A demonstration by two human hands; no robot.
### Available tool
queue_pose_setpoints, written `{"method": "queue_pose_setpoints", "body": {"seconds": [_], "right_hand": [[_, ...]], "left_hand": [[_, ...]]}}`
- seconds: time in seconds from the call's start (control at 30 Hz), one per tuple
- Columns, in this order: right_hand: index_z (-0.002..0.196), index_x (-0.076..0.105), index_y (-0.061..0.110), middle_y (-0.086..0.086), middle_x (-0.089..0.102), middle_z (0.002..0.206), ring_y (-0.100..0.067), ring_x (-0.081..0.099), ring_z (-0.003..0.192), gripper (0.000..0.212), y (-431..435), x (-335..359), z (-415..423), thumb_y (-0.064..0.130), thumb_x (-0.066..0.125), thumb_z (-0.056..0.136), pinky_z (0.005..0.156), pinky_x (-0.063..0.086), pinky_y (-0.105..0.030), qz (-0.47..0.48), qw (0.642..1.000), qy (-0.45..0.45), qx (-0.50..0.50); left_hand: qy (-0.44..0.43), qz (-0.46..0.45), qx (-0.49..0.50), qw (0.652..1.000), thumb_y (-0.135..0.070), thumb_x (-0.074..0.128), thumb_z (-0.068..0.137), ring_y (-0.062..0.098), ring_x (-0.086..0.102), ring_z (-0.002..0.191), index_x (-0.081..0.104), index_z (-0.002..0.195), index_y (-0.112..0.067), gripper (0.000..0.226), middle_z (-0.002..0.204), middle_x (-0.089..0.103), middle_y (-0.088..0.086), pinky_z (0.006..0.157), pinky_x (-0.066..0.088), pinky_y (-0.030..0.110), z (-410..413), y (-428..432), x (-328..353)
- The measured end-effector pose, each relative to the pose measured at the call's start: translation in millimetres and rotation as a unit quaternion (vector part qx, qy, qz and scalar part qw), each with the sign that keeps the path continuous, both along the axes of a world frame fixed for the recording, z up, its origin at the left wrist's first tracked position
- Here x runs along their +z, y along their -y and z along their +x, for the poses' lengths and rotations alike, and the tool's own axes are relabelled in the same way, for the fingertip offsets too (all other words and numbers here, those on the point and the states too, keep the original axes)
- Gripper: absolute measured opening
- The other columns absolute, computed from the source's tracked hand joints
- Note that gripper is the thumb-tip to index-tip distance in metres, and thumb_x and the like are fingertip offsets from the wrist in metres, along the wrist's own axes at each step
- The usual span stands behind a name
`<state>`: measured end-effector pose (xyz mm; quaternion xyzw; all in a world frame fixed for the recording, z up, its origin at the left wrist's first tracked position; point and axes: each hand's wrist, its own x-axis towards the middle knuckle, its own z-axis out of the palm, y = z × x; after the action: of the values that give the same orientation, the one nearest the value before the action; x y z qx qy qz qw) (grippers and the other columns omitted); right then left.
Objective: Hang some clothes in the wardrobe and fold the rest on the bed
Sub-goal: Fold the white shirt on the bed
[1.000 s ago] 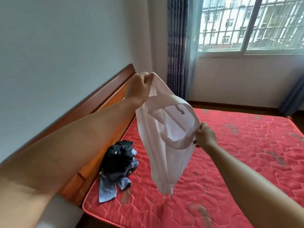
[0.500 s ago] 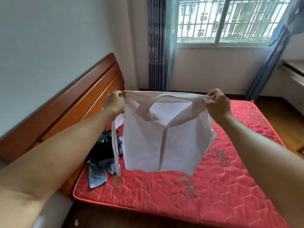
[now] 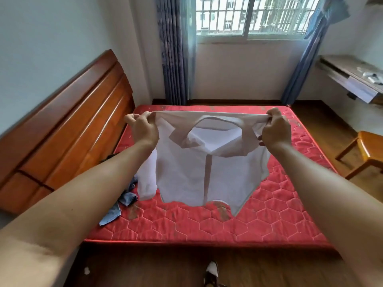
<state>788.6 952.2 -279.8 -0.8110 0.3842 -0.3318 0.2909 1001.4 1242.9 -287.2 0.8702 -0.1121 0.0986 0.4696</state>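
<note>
**Head view.** A white shirt (image 3: 207, 166) is held spread in the air above the red quilted bed (image 3: 207, 224). Its collar opening faces the camera and its front placket runs down the middle. The hem hangs low over the bed; whether it touches cannot be told.

- **Hands.** The left hand (image 3: 143, 129) grips the shirt's shoulder edge on the headboard side of the bed, with its fingers curled round bunched fabric. The right hand (image 3: 274, 129) grips the opposite shoulder edge, on the side of the bed away from the headboard, with fingers and thumb pinching the cloth. The top edge is taut between the two hands, and one sleeve hangs below the left hand.
- **On the bed.** A heap of dark and blue denim clothes (image 3: 124, 199) lies beside the wooden headboard (image 3: 72, 121), partly hidden by the left forearm.
- **Around the bed.** Beyond its far edge are a barred window (image 3: 248, 15) and blue curtains (image 3: 174, 48). Off the side opposite the headboard are a wooden stool (image 3: 369, 150) and a wall-mounted desk (image 3: 352, 77). On the floor at the near edge, a shoe (image 3: 211, 270) shows.
</note>
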Motion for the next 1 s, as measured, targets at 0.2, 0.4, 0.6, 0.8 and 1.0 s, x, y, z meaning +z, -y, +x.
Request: {"method": "queue_pose_setpoints", "body": {"seconds": [0.2, 0.4, 0.6, 0.8, 1.0], "right_hand": [[0.111, 0.052, 0.020, -0.018, 0.057, 0.104, -0.035, 0.059, 0.082, 0.021, 29, -22, 15, 0.018, 0.034, 0.101, 0.075, 0.055, -0.047, -0.071, 0.996, -0.028, -0.041], [0.112, 0.059, 0.009, -0.021, 0.065, 0.105, -0.037, 0.061, 0.095, 0.024, 90, -85, 55, 0.021, 0.041, 0.102, 0.074, 0.041, -0.036, -0.008, 0.996, -0.084, -0.012], [0.110, 0.062, 0.006, -0.021, 0.067, 0.106, -0.035, 0.059, 0.097, 0.021, 160, -170, 104, 0.018, 0.047, 0.101, 0.074, 0.035, -0.034, 0.083, 0.980, -0.175, 0.045], [0.106, 0.063, 0.006, -0.022, 0.069, 0.103, -0.040, 0.061, 0.098, 0.018, 216, -258, 151, 0.016, 0.050, 0.098, 0.081, 0.045, -0.044, 0.113, 0.958, -0.253, 0.075], [0.112, 0.064, 0.007, -0.018, 0.068, 0.111, -0.036, 0.060, 0.104, 0.022, 262, -339, 223, 0.017, 0.049, 0.099, 0.080, 0.038, -0.035, 0.161, 0.952, -0.253, 0.062]], "left_hand": [[-0.024, -0.016, -0.053, 0.998, -0.046, 0.036, 0.104, 0.025, 0.066, 0.077, 0.062, 0.089, -0.015, 0.043, 0.081, 0.065, 0.001, 0.069, 0.059, 0.045, 14, 20, -20], [-0.082, 0.055, -0.047, 0.994, -0.039, 0.038, 0.103, 0.027, 0.056, 0.069, 0.056, 0.080, -0.008, 0.042, 0.073, 0.061, 0.005, 0.059, 0.041, 0.037, 58, 65, -73], [-0.157, 0.152, -0.045, 0.975, -0.034, 0.041, 0.103, 0.021, 0.040, 0.059, 0.039, 0.064, -0.016, 0.043, 0.061, 0.045, -0.001, 0.057, 0.029, 0.037, 102, 119, -157], [-0.211, 0.220, -0.051, 0.951, -0.029, 0.041, 0.102, 0.027, 0.044, 0.066, 0.049, 0.070, -0.006, 0.040, 0.066, 0.052, 0.005, 0.059, 0.030, 0.038, 145, 165, -251], [-0.229, 0.223, -0.056, 0.946, -0.023, 0.040, 0.102, 0.024, 0.038, 0.067, 0.042, 0.063, -0.011, 0.040, 0.063, 0.043, 0.001, 0.060, 0.026, 0.037, 210, 224, -335]]}}
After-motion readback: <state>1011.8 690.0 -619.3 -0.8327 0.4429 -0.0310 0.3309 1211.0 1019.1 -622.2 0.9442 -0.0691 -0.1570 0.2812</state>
